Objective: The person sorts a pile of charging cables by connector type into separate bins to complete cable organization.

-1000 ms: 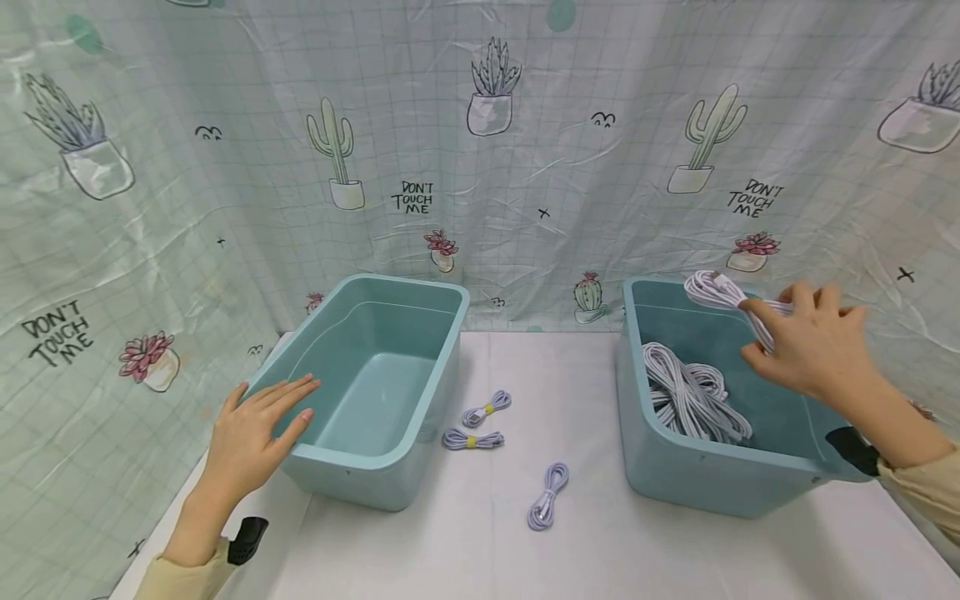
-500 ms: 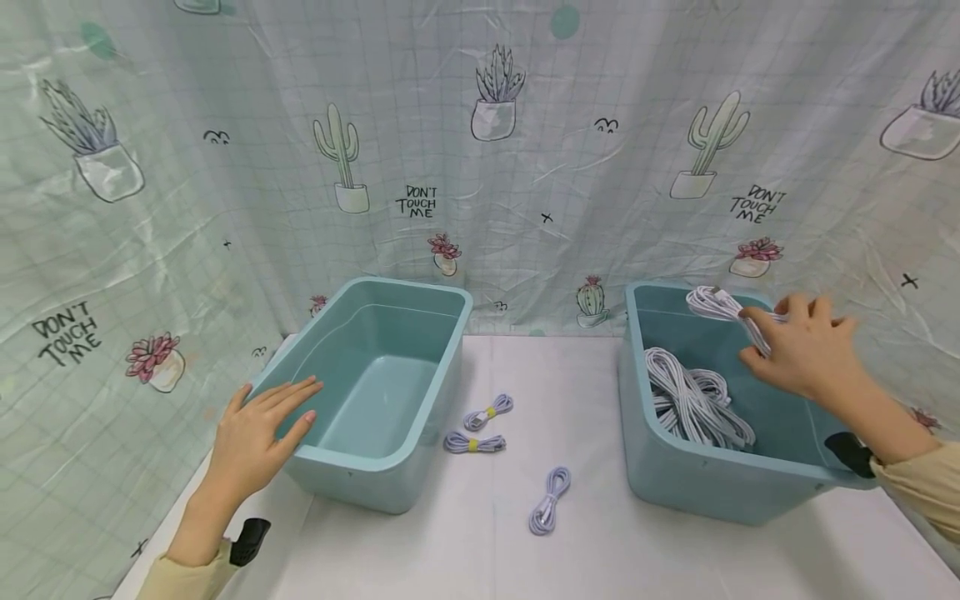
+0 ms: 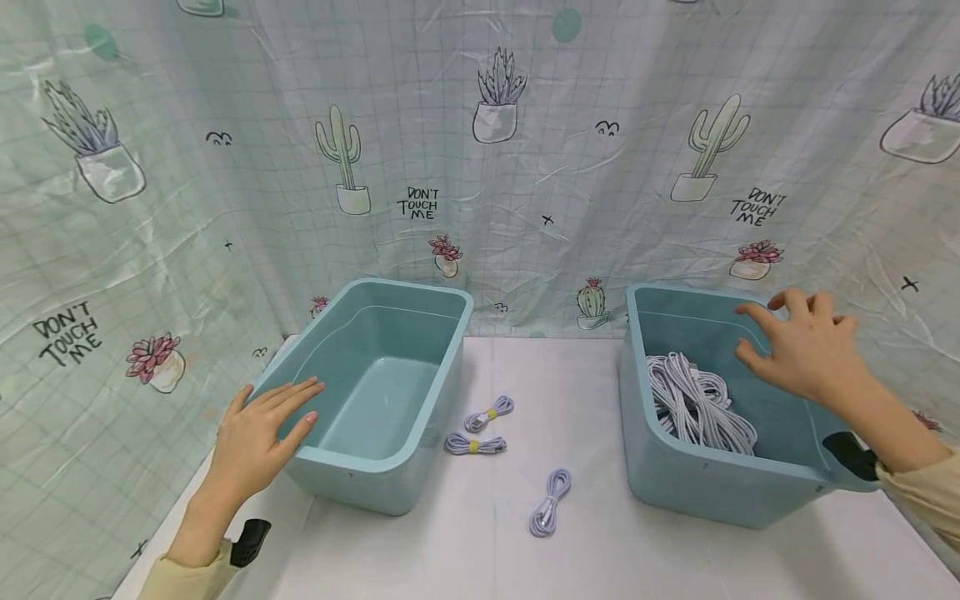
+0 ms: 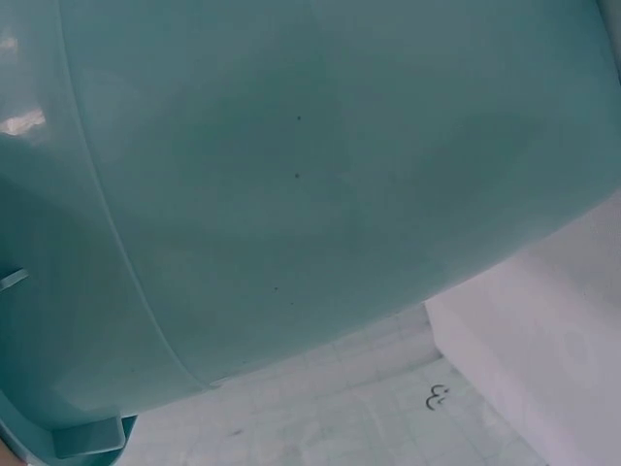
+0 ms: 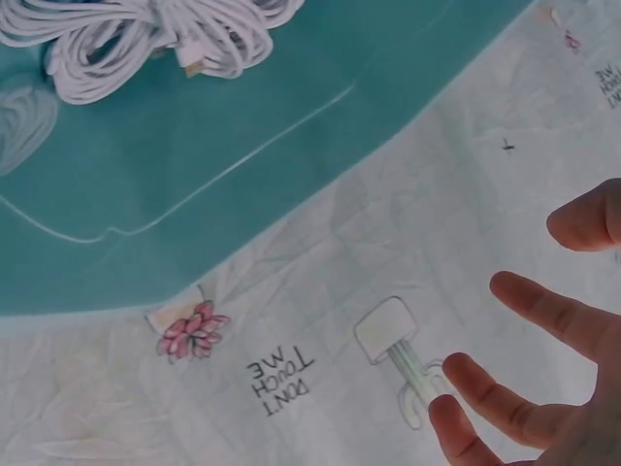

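Note:
Over the right teal bin (image 3: pixel 693 479) my right hand (image 3: pixel 806 346) hovers with thumb and fingers spread apart and nothing between them. Below it, inside that bin, lies a pile of coiled white cables (image 3: pixel 701 408); a metal plug end shows on one bundle (image 5: pixel 199 49) in the right wrist view. My left hand (image 3: pixel 258 429) rests on the near left rim of the left teal bin (image 3: pixel 390 462), fingers stretched over its inside. The left wrist view is filled by the outer wall of a teal bin (image 4: pixel 320 214).
Between the bins, on the white table (image 3: pixel 450 558), lie two cable bundles with yellow ties, an upper one (image 3: pixel 489 414) and a lower one (image 3: pixel 476 444). Nearer the front is a third coiled cable (image 3: pixel 551 502). A cactus-print curtain (image 3: pixel 540 183) hangs behind and at the sides.
My right hand has let go of the white cable bundle, which dropped onto the pile in the right bin. My left hand stays on its rim. The head view shifts slightly.

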Action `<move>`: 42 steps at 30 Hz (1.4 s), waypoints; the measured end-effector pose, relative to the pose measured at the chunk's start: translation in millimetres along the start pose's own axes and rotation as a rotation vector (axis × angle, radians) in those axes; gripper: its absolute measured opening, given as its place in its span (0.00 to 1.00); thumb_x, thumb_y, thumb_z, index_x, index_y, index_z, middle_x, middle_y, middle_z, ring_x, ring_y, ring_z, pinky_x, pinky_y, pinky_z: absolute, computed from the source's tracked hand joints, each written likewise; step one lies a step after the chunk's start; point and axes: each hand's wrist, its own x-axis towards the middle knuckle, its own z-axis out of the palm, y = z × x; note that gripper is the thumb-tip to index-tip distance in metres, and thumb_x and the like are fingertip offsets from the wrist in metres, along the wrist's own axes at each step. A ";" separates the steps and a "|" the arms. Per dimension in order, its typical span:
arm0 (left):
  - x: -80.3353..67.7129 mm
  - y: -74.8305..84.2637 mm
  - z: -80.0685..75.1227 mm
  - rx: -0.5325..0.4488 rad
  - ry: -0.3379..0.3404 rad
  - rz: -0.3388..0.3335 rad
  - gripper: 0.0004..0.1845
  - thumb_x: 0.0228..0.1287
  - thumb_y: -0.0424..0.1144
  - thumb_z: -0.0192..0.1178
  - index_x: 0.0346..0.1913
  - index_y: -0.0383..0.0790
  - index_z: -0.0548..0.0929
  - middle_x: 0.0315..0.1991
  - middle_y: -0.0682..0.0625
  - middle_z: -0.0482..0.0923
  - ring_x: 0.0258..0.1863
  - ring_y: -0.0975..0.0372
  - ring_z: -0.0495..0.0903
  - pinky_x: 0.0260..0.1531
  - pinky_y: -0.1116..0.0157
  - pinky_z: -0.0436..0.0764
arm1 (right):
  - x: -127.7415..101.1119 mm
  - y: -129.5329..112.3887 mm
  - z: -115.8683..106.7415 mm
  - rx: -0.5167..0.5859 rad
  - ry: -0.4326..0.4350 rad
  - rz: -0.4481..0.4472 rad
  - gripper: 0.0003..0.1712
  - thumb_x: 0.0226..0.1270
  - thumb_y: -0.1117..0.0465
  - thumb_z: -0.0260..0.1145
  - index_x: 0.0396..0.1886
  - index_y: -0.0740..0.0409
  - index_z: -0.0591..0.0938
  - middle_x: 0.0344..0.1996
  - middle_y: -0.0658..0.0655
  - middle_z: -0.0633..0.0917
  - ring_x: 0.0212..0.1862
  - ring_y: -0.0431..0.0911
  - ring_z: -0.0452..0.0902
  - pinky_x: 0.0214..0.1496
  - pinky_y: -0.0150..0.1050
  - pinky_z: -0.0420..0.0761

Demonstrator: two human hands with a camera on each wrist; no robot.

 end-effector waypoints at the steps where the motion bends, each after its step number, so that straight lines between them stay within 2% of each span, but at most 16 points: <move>1: -0.2 -0.1 0.1 -0.002 0.000 -0.001 0.20 0.58 0.45 0.56 0.55 0.50 0.75 0.53 0.46 0.76 0.51 0.46 0.74 0.59 0.40 0.55 | -0.6 -1.0 -1.3 0.002 0.007 -0.004 0.22 0.56 0.53 0.56 0.51 0.53 0.72 0.46 0.69 0.64 0.45 0.70 0.55 0.24 0.59 0.57; 14: -0.3 0.6 -0.4 -0.008 -0.004 -0.005 0.20 0.57 0.44 0.57 0.55 0.48 0.76 0.53 0.46 0.77 0.51 0.46 0.74 0.59 0.40 0.54 | -11.9 -17.3 -18.1 0.037 0.043 -0.055 0.21 0.57 0.55 0.57 0.52 0.52 0.73 0.46 0.66 0.66 0.46 0.69 0.55 0.27 0.60 0.59; 24: -0.5 1.4 -1.5 -0.005 -0.010 -0.010 0.20 0.57 0.44 0.57 0.54 0.48 0.76 0.53 0.46 0.76 0.51 0.45 0.73 0.60 0.40 0.54 | -25.9 -39.1 -24.2 0.099 0.119 -0.125 0.21 0.54 0.55 0.60 0.50 0.49 0.75 0.45 0.62 0.70 0.42 0.64 0.61 0.28 0.58 0.64; 30: -0.3 0.8 -1.4 -0.003 -0.004 -0.008 0.20 0.57 0.44 0.57 0.54 0.48 0.76 0.53 0.46 0.77 0.51 0.46 0.74 0.59 0.40 0.54 | -29.6 -55.2 -22.2 0.129 0.187 -0.202 0.21 0.51 0.56 0.61 0.48 0.49 0.76 0.43 0.60 0.72 0.39 0.61 0.63 0.27 0.57 0.65; 37: -0.3 0.1 -1.1 -0.005 -0.002 -0.009 0.20 0.58 0.45 0.57 0.54 0.47 0.76 0.52 0.46 0.77 0.51 0.46 0.74 0.59 0.40 0.54 | -33.9 -77.3 -21.0 0.174 0.195 -0.283 0.22 0.49 0.56 0.63 0.48 0.49 0.76 0.43 0.59 0.73 0.38 0.55 0.62 0.28 0.50 0.64; 42: 0.0 0.1 -1.0 -0.003 -0.005 -0.008 0.20 0.58 0.45 0.56 0.54 0.48 0.76 0.53 0.46 0.77 0.51 0.46 0.74 0.59 0.40 0.54 | -34.9 -93.2 -17.9 0.185 0.241 -0.364 0.22 0.47 0.57 0.64 0.47 0.50 0.78 0.41 0.57 0.75 0.37 0.52 0.64 0.27 0.47 0.66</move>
